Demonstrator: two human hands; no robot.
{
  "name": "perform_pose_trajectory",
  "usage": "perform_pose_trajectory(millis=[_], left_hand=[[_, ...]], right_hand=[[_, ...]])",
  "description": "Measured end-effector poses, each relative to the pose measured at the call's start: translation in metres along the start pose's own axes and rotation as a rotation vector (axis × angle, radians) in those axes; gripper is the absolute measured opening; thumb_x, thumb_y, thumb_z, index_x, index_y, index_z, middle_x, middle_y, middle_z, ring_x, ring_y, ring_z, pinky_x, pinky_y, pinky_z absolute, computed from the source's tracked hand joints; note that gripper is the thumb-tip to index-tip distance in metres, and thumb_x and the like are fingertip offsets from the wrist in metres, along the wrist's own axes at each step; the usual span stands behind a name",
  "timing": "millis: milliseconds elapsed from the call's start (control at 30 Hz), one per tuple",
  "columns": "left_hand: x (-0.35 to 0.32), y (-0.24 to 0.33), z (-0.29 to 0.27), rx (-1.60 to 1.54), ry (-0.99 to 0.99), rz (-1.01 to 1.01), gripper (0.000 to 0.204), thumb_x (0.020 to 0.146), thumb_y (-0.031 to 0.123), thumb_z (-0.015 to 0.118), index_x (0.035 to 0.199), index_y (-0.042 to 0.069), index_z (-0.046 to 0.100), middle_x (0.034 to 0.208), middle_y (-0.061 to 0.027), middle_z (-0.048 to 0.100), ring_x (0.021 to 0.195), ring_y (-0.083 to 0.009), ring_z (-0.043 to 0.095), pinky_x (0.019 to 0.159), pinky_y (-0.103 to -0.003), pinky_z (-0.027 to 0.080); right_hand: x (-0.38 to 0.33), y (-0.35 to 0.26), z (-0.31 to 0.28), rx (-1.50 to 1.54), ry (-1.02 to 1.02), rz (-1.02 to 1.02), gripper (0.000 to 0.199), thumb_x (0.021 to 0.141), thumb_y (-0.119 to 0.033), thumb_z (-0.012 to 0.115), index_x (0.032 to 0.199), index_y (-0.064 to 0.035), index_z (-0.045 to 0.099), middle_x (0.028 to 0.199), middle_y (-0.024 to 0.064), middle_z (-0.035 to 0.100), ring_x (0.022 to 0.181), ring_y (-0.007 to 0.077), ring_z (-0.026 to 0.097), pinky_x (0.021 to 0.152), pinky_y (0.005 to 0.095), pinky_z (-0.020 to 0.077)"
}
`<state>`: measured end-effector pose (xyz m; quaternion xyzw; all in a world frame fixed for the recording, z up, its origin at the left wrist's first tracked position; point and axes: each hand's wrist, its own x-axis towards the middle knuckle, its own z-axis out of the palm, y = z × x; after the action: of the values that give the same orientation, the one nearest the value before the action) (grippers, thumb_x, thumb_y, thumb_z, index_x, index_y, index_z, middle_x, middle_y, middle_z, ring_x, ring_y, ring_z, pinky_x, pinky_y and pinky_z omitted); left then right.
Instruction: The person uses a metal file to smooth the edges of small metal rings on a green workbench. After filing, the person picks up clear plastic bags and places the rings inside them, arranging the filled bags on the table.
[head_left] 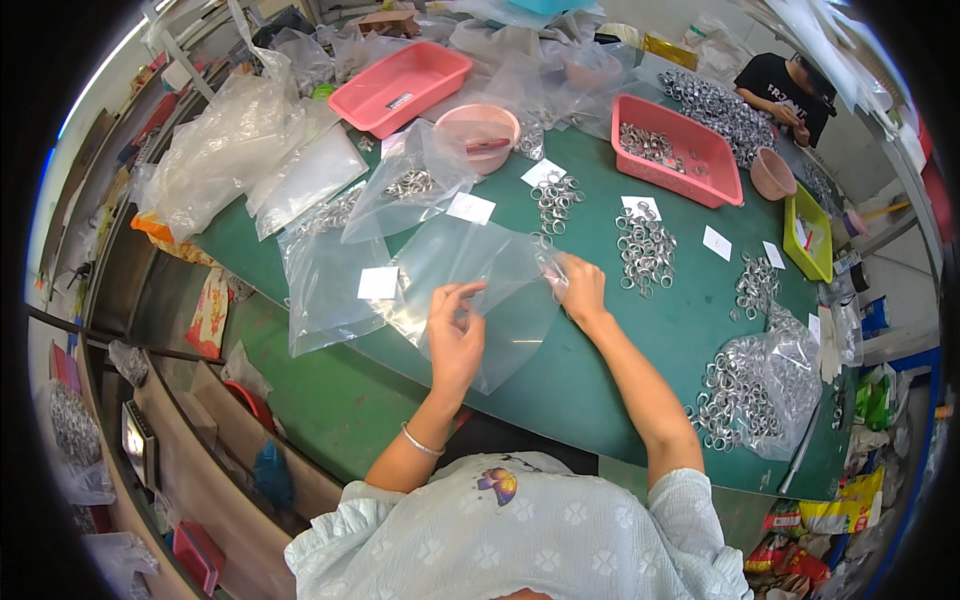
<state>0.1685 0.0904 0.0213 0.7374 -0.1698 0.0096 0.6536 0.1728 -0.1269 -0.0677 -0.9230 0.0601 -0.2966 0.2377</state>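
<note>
A clear plastic bag [512, 318] spreads across the near middle of the green table. My right hand [580, 287] is closed on its upper right edge; small metal rings show by those fingertips, and I cannot make out whether they are inside the film. Over the bag's left part is my left hand [455, 335], its fingers loosely bent and apart, with nothing visible in them. Left of it, another clear bag [330, 300] lies flat with a white paper label [378, 283] on top. Just beyond my right hand lies a pile of metal rings [556, 203].
More ring piles [645, 250] line the table, the largest at right under crumpled plastic [790, 370]. Pink trays [400, 88] [680, 155], a pink bowl [478, 135] and a green basket [808, 235] stand farther back. Another person [790, 95] sits at the far right.
</note>
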Motion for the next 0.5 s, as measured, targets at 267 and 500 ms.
perform_pose_trajectory(millis=[267, 500], left_hand=[[0.002, -0.005, 0.016, -0.011, 0.011, -0.052, 0.037, 0.075, -0.013, 0.045, 0.104, 0.002, 0.062, 0.098, -0.0067, 0.045, 0.087, -0.0120, 0.048, 0.057, -0.019, 0.044], [0.001, 0.000, 0.027, 0.003, 0.007, -0.006, 0.029, 0.081, -0.008, 0.048, 0.106, 0.001, 0.060, 0.094, -0.0072, 0.046, 0.084, -0.0127, 0.050, 0.058, -0.021, 0.046]], right_hand=[[0.019, -0.004, -0.055, 1.528, -0.103, 1.066, 0.024, 0.083, -0.028, 0.066, 0.077, -0.0070, 0.056, 0.063, 0.0029, 0.054, 0.040, 0.0098, 0.040, 0.035, 0.0234, 0.0275], [0.001, -0.079, -0.101, 1.847, -0.504, 1.252, 0.021, 0.085, -0.027, 0.063, 0.082, -0.0093, 0.053, 0.067, 0.0031, 0.056, 0.042, 0.0103, 0.041, 0.037, 0.0238, 0.0272]])
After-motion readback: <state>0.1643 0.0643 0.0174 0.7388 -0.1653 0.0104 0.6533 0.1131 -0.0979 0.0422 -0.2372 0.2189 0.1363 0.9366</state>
